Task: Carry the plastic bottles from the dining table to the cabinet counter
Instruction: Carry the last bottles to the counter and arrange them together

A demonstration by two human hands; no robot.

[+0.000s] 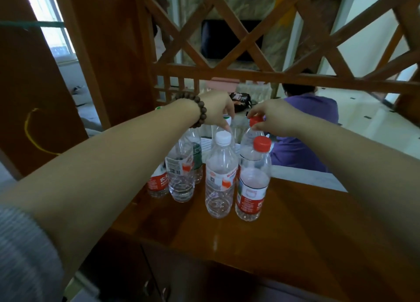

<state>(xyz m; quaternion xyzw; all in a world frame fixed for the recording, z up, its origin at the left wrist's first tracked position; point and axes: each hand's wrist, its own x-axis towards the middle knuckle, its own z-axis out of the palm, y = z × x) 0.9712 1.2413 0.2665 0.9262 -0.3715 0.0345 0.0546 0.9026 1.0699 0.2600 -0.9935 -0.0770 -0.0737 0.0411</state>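
Several clear plastic bottles stand upright on the wooden cabinet counter (284,229). At the front are a white-capped bottle (220,176) and a red-capped bottle (253,181). My left hand (218,107), with a bead bracelet on the wrist, pinches the cap of a bottle (223,128) behind the white-capped one. My right hand (272,117) pinches the red cap of another rear bottle (250,138). Further bottles (179,172) stand at the left, partly hidden by my left forearm.
A wooden lattice screen (250,28) rises behind the counter. A person in a purple top (306,124) sits beyond it. A wooden post (109,51) stands at the left. Cabinet doors (159,285) lie below the counter's near edge.
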